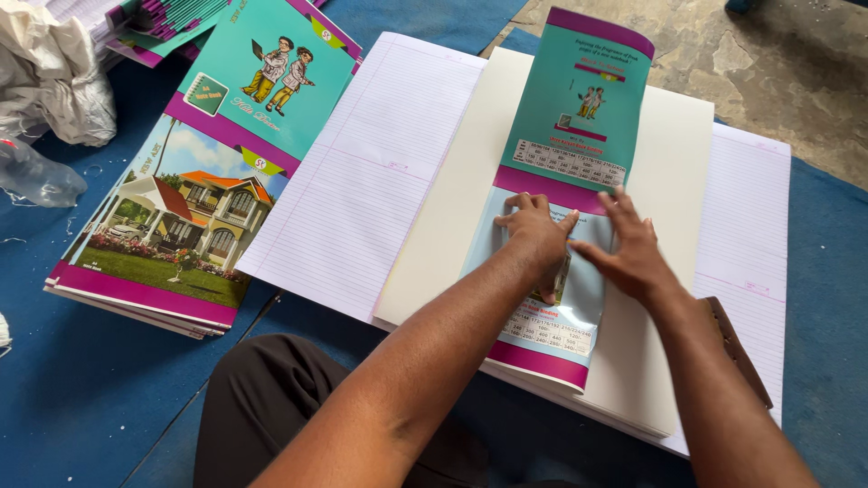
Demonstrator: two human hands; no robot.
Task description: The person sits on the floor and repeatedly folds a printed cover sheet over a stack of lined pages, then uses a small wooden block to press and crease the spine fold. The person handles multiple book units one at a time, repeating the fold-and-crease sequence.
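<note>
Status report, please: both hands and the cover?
Left hand and right hand flat on teal cover. Cover bent upward over white sheets. Nothing in the way.

I see a glossy printed cover sheet [565, 181], teal and magenta, catching glare where my left hand [535, 237] and right hand [633, 253] press it flat, palms down. Under it: matt cream board [665, 226] on ruled paper sheets [362, 181], smooth, dull. Stack of glossy covers [172, 226] near the mat's left edge. Blue mat [63, 380] looks like felted cloth. Crumpled white plastic sheeting [54, 81] at the far-left corner. Rough concrete floor [778, 63] beyond.
</note>
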